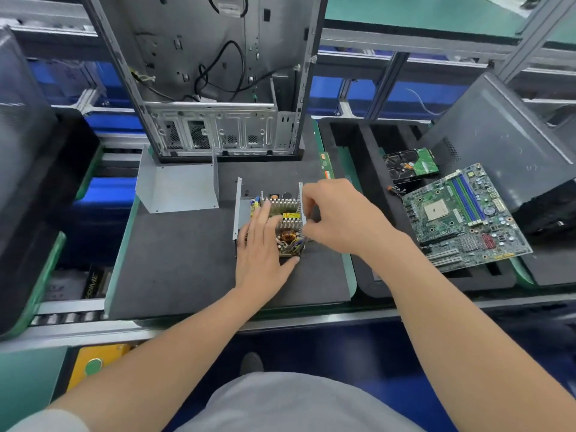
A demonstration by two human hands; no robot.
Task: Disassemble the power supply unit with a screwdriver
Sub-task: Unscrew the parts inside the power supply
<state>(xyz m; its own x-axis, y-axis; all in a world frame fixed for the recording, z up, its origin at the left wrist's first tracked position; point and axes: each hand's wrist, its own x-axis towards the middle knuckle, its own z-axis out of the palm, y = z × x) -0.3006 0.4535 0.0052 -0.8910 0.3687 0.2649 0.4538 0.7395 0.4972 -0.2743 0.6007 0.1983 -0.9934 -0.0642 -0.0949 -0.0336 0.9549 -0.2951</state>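
the big pc case (205,88) stands up at the back of the dark mat (187,260), side open, wires hanging inside. it's pushed back, so there's room to work in front.

on the right a black foam tray (358,141) holds other pc parts. the green motherboard (461,219) lies flat, w/ the hard drive (411,165) just behind it. the soft foam prob keeps them from getting scratched.

a bent metal lid (177,188) rests on the mat near the case, left of the work spot. it's apart from the box it likely came off.

the psu (268,210) sits in the middle of the mat, close to the person. its top is open, so you can see silver fins, a copper coil & yellow bits. its metal shell has walls on the left & right.

the left hand (261,247) lies flat on top of the insides, fingers straight, thumb at the near edge. i think it holds the box down so it won't slide.

the right hand (339,216) has its fingers curled at the right wall & seems to pinch it. it looks like it's trying to get the insides free of the shell.

no screwdriver in view, so the screws may be out by now.
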